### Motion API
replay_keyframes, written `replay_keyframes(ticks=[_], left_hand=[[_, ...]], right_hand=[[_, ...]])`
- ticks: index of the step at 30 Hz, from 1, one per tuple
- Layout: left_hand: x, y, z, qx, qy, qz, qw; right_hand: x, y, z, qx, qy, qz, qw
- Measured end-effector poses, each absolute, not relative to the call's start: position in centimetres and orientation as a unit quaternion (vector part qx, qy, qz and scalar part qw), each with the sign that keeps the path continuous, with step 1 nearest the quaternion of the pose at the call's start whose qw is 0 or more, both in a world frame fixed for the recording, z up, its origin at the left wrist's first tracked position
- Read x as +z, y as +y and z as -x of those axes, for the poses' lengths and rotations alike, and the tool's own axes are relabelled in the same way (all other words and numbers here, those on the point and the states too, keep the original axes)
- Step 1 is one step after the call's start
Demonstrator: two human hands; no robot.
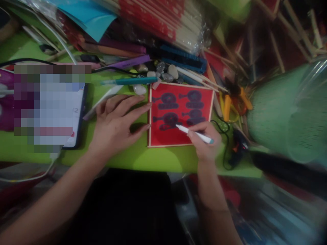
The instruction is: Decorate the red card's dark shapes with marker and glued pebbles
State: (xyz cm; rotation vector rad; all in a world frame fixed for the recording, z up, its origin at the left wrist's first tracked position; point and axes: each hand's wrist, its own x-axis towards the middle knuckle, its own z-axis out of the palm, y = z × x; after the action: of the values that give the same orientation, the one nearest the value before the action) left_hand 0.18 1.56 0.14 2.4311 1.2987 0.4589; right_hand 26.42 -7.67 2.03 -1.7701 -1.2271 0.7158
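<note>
A red square panel [168,137] with pale wooden edging lies on the green tabletop, bearing several dark pan-like drawings. My right hand [207,141] grips a white marker [195,134] with a teal end, its tip at the lower-left drawing. Spread beside the panel's left edge, my left hand [120,119] has its fingertips at the wooden edging and holds nothing. Just above the panel's top-left corner lies a teal pen [135,81], with a white stone [139,89] below it.
A phone [76,136] with a partly blurred-out screen lies at left, with a cable. Stones, pens and wooden sticks crowd the back. Orange-handled scissors [227,107], a black glue gun [237,149] and a green basket [276,112] stand at right.
</note>
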Motion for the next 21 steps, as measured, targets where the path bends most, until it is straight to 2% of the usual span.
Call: replay_keyframes(ticks=[21], left_hand=[[0.11, 1.58, -0.16, 0.160, 0.457, -0.858, 0.171]], right_hand=[[1.75, -7.81, -26.60, 0.269, -0.484, 0.712, 0.432]])
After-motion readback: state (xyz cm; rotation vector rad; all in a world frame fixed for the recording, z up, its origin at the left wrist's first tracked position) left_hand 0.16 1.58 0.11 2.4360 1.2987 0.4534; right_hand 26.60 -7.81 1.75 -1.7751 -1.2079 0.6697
